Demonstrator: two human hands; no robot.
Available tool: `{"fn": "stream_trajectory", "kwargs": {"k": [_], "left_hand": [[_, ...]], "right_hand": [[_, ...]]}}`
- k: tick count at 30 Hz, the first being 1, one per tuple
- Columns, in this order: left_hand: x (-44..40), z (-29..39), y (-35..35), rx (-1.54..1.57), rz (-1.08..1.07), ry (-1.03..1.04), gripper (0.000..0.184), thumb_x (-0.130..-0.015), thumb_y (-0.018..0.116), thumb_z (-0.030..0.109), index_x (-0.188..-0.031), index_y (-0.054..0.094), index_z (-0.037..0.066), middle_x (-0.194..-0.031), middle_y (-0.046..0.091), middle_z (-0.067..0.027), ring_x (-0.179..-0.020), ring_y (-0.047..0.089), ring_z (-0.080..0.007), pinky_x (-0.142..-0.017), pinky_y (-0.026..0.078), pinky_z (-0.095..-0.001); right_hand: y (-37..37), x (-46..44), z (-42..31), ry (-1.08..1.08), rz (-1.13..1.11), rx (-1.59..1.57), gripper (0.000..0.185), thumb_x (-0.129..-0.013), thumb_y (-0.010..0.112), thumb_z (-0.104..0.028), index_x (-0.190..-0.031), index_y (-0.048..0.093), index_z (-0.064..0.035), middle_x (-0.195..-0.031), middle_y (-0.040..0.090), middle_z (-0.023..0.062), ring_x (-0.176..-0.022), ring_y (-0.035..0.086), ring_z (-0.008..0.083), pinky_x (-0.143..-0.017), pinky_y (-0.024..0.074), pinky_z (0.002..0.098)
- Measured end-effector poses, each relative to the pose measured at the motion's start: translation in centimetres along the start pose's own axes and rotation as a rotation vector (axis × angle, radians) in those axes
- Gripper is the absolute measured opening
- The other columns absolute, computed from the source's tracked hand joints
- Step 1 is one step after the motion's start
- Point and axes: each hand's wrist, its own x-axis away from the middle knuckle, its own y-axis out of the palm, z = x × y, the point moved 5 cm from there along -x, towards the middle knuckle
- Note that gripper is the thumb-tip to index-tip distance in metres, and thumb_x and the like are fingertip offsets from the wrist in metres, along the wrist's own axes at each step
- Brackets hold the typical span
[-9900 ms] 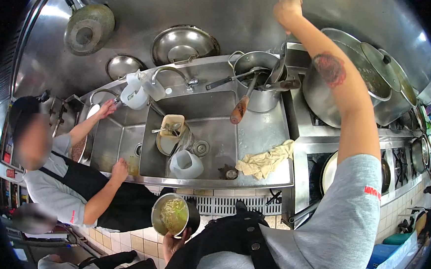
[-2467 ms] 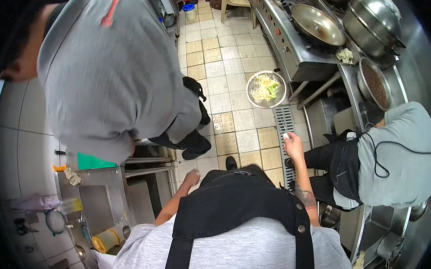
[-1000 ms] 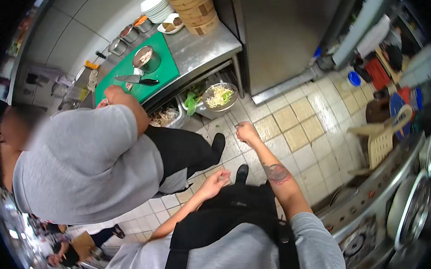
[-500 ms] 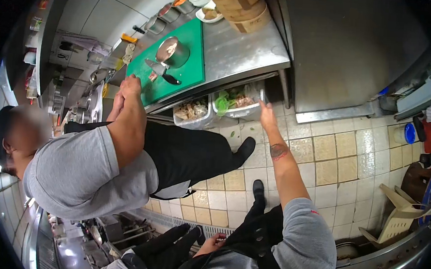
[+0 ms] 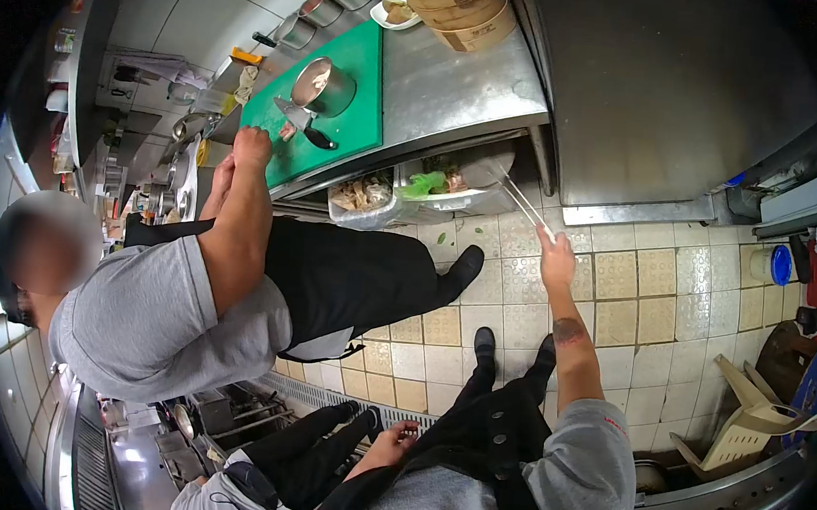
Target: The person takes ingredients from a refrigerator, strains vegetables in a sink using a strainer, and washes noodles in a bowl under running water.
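Note:
My right hand [image 5: 558, 258] is closed around the end of long, thin tongs [image 5: 527, 204]. Their tips reach the right edge of a pale plastic bin [image 5: 473, 201] under the steel counter. In that bin lie a bright green bag or leaf [image 5: 422, 184] and mixed scraps. Close to my apron, my left hand [image 5: 393, 444] has its fingers curled; whatever may be in them is too small to make out.
A co-worker [image 5: 171, 306] stands at left by a green cutting board [image 5: 367, 84], which bears a knife [image 5: 306, 125] and a metal pot [image 5: 330, 89]. Bamboo steamers [image 5: 470, 20] sit on the counter. Another person [image 5: 245, 479] is at lower left; a beige chair [image 5: 735, 415] lies at right.
My right hand has drawn back from the bin towards me and to the right, and the tongs now show. The view has shifted slightly. My left hand stays low by my apron.

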Motion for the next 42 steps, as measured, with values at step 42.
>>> {"fn": "stream_trajectory", "kwargs": {"k": [42], "left_hand": [[5.2,-24.0,-5.2,0.067,0.571,0.038,0.04,-0.078,0.055,0.018,-0.116,0.055,0.007,-0.112,0.055,-0.0213,-0.106,0.054,-0.0364,-0.086,0.046,-0.0455]], "right_hand": [[-9.7,25.0,-15.2,-0.406,-0.676,-0.288,0.034,-0.093,0.038,-0.011,-0.125,0.051,-0.0069,-0.089,0.059,0.0183,-0.072,0.057,0.03,-0.064,0.0452,0.0404]]}}
